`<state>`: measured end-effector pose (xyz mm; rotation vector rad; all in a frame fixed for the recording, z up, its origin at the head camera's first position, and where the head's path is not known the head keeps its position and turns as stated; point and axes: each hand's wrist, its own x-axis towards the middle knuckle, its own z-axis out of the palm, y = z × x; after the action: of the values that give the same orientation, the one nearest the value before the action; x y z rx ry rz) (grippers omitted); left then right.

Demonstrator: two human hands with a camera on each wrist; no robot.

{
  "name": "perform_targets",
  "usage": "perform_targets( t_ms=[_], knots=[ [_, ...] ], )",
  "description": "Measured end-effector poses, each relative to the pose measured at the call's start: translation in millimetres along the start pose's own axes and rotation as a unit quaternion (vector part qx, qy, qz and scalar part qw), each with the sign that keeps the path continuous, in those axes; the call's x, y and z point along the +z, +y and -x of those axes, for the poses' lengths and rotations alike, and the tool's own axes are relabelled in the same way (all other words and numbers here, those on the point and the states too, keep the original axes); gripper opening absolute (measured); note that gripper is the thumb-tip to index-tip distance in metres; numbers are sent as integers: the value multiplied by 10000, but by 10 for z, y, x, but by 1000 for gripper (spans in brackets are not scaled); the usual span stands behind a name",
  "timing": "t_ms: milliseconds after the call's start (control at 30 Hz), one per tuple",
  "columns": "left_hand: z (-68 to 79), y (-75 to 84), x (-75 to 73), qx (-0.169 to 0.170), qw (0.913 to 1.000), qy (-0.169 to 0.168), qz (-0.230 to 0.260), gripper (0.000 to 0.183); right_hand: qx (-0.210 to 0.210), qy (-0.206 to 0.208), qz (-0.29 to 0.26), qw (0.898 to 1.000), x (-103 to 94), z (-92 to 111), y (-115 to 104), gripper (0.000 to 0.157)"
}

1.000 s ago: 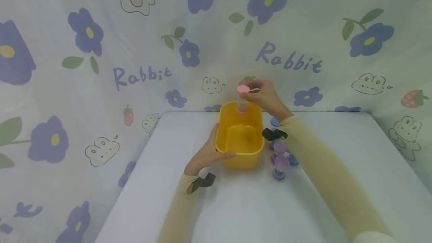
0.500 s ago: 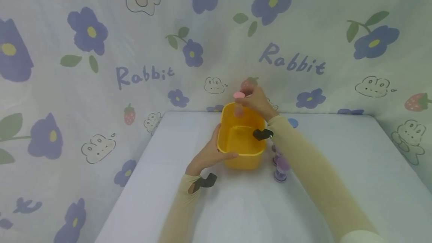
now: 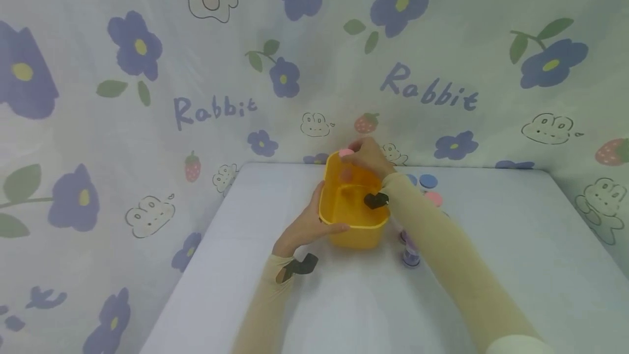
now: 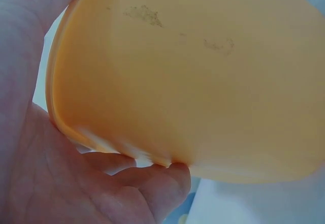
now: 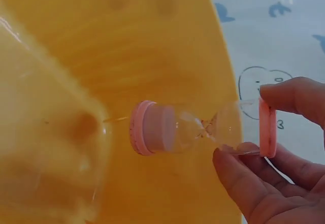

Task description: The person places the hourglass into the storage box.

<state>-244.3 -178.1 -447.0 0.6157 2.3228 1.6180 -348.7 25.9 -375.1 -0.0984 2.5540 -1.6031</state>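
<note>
A small hourglass (image 5: 180,127) with pink end caps is pinched near one cap between the thumb and fingers of my right hand (image 3: 371,157). It hangs inside the far end of a yellow plastic bin (image 3: 356,237), above the bin's floor. Sand lies in its lower bulb in the right wrist view. My left hand (image 3: 307,225) grips the bin at its near left corner, thumb along the near rim and fingers against the side. Scuff marks show on the bin's outer wall (image 4: 167,82) in the left wrist view.
Right of the bin, partly behind my right sleeve, stand more hourglasses: a purple one (image 3: 410,258), a blue-capped one (image 3: 428,181) and a pink-capped one (image 3: 433,198). A patterned curtain (image 3: 314,59) hangs behind the white table (image 3: 344,299).
My right hand has lowered the pink hourglass from above the far rim down into the bin, shifting slightly left and nearer. My left hand keeps its grip on the bin.
</note>
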Motion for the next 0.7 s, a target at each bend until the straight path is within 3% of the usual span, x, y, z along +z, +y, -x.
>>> perform_targets(
  t_ms=[233,367,533,700],
  knots=[
    [2,-17,-2,45,9994,65,-326,120,262,-50,445,9987,114,5,11,39],
    [4,-17,-4,67,9990,57,-434,120,97,-99,653,9978,157,5,35,37],
    [13,-3,-10,1,9990,98,-439,121,-18,-164,858,9962,198,-12,73,43],
    [24,3,-3,39,9996,93,-265,116,136,-212,957,9951,248,-15,105,48]
  ],
)
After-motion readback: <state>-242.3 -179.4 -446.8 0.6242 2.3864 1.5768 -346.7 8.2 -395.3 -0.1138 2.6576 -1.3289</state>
